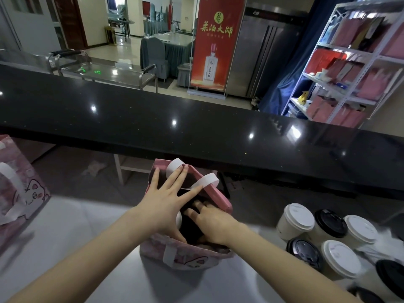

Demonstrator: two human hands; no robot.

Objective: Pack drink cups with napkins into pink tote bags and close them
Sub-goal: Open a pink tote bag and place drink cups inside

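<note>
Clearance: open left of centre, crowded right.
Bare desk point(87, 228) lies between left tote bag point(19, 193) and centre tote bag point(192, 258); cups point(341, 259) pack the right; black counter point(196, 127) behind.

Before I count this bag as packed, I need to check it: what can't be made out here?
Head view only.
- Inside of the pink tote bag: dark, covered by left hand and right hand; cups or napkins uncountable.
- Right hand's grip: fingertips blurred in the bag.
- The second tote: cut by left edge.
- A black-lidded cup: cut by right edge, blurred.
</note>
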